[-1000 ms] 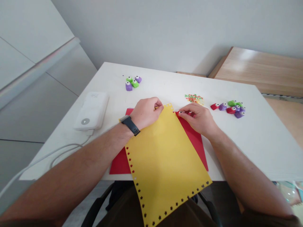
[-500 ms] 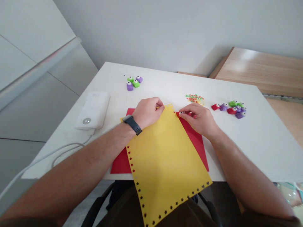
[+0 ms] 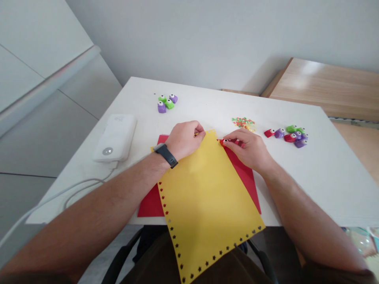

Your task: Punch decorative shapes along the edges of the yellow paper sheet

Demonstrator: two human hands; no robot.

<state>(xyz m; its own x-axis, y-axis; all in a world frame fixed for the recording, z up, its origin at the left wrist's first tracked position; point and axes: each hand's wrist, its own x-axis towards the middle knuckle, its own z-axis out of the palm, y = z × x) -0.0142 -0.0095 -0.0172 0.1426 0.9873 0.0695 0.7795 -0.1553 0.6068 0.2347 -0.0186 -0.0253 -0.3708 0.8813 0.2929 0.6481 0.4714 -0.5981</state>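
A sheet of yellow paper [image 3: 210,197] lies at a slant, its near corner hanging past the table edge. Small punched shapes, stars among them, run along its left and near edges. My left hand [image 3: 188,138], with a dark band on its wrist, rests on the far part of the sheet, fingers pinched at its edge. Between the thumb and fingers of my right hand [image 3: 247,148] is a small red craft punch [image 3: 222,143], set against the sheet's upper right edge. Under the yellow sheet lies red paper [image 3: 247,173], partly covered.
Several purple and green punches [image 3: 167,103] stand at the back left; more coloured punches [image 3: 291,136] sit on the right. Paper confetti [image 3: 243,122] is heaped behind my right hand. A white power bank [image 3: 115,138] with a cable lies left on the white table [image 3: 325,177].
Both hands, the paper and the red punch hold nearly the same place. Only a very slight shift of the view shows.
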